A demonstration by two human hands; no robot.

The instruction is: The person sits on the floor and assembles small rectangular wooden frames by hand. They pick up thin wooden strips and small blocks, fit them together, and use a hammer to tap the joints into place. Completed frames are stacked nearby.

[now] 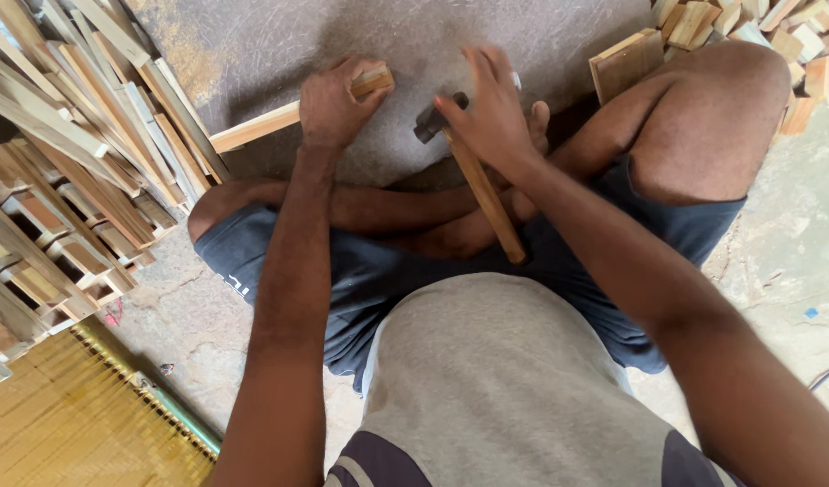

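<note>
Seated worker: left hand (331, 106) fingers curled, pinning the wooden strip (293, 113) to the grey slab (387, 54); right hand (491, 113) wraps the hammer (473, 180) just beside the strip, so a glancing blow could strike those fingers.

I see a pale wood strip (257, 127) lying flat on the grey slab (342, 45), running from lower left to upper right. The hammer (473, 180) has a dark head and a tilted wooden handle, head near the strip's far end.
</note>
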